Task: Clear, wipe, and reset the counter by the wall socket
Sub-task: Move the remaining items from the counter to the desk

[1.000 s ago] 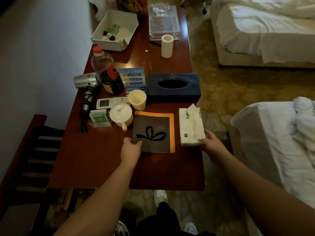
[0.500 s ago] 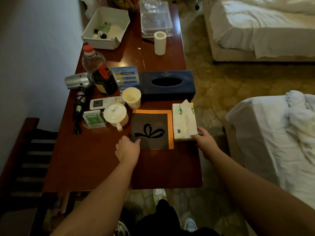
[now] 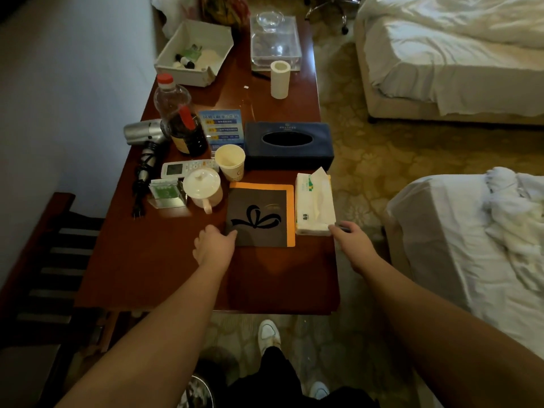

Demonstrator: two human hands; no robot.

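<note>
Two hands are out over the near end of the counter (image 3: pixel 153 269), and each one meets a different thing. Your left hand (image 3: pixel 213 248) lies knuckles-up with its fingertips on the near left corner of the dark folder (image 3: pixel 259 214); the fingers look lightly curled and they touch rather than pinch, though their undersides are hidden from you. Your right hand (image 3: pixel 351 244) reaches in from the right edge, fingers against the near end of the tissue pack (image 3: pixel 315 206); whether the thumb wraps beneath it you cannot tell.

Both things lie ahead of your hands, away from you. The folder lies flat, its orange border along the far and right sides, its long axis running away from you. The tissue pack lies just beside that border, its long axis running the same way, a loose sheet poking up at the far end. Your right hand is the nearer one to it, so lifting it probably falls to that hand.

Beyond them sit the lidded mug (image 3: pixel 203 188), paper cup (image 3: pixel 230 161) and remote (image 3: pixel 188 168), then the dark tissue box (image 3: pixel 290 145), lying crosswise. Farther along stand two bottles (image 3: pixel 181 119), with a hair dryer (image 3: pixel 144 134) toward the wall, and at the far end the white tray (image 3: pixel 194 51).
</note>
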